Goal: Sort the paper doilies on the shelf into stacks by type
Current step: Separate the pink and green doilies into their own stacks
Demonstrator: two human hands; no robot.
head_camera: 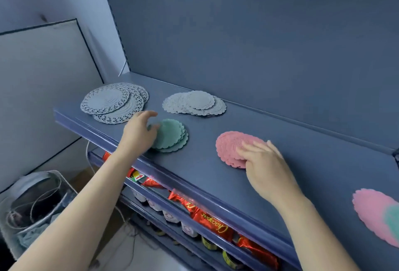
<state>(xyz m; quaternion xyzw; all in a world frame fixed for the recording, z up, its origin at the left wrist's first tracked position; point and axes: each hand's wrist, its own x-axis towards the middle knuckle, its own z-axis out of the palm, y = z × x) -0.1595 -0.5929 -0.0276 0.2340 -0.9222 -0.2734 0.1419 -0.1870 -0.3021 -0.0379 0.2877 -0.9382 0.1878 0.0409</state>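
Note:
Several doily piles lie on the blue shelf (200,162). A stack of green scalloped doilies (171,135) sits near the front edge, and my left hand (140,133) touches its left side with loosely bent fingers. A pink stack (231,144) lies to the right, with my right hand (262,160) resting on its right part, fingers laid flat and thumb at its near edge. Lacy white doilies (110,102) are fanned at the far left. Plain white scalloped doilies (194,103) lie behind the green ones. A mixed pink and green pile (373,212) sits at the right edge.
The shelf's blue back panel (259,44) rises behind the piles. Red snack packets (207,216) and small jars fill the lower shelves. A clear bin (34,208) with wire coils stands on the floor at the left, beside a white board (38,76).

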